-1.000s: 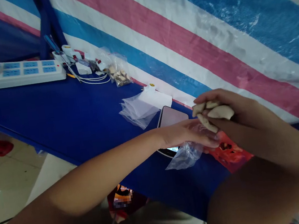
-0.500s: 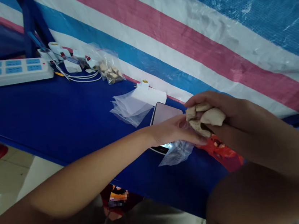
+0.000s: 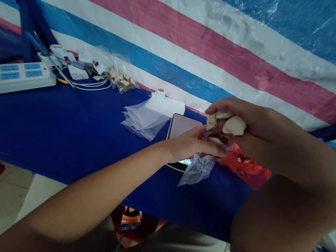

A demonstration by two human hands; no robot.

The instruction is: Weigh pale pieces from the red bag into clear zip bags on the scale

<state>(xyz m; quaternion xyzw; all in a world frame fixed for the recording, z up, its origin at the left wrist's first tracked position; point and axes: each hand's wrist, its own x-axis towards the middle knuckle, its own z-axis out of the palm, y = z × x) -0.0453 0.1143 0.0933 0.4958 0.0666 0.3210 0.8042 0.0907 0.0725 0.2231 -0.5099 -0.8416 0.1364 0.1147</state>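
Note:
Several pale, chunky pieces [image 3: 234, 126] are gripped in my right hand [image 3: 246, 112], just above the mouth of a clear plastic bag [image 3: 197, 169]. The fingers of my left hand [image 3: 199, 142] are closed on that bag, and a piece with a dark side shows at its opening. Under my left hand is a digital scale [image 3: 183, 125] with a lit display, partly covered by the hand and bag. A red plastic bag [image 3: 246, 167] with brown and pale pieces in it lies beneath my right wrist.
Flat clear bags [image 3: 145, 120] and a white card [image 3: 168, 104] lie left of the scale on the blue table [image 3: 64, 130]. Farther left are a filled clear bag [image 3: 123, 80], cables and a power strip [image 3: 9, 77]. A striped sheet [image 3: 174, 27] hangs behind.
At the bag's mouth, a piece that was in my right hand now sits lower, between my left fingers. My right hand holds fewer pieces. The view has shifted slightly.

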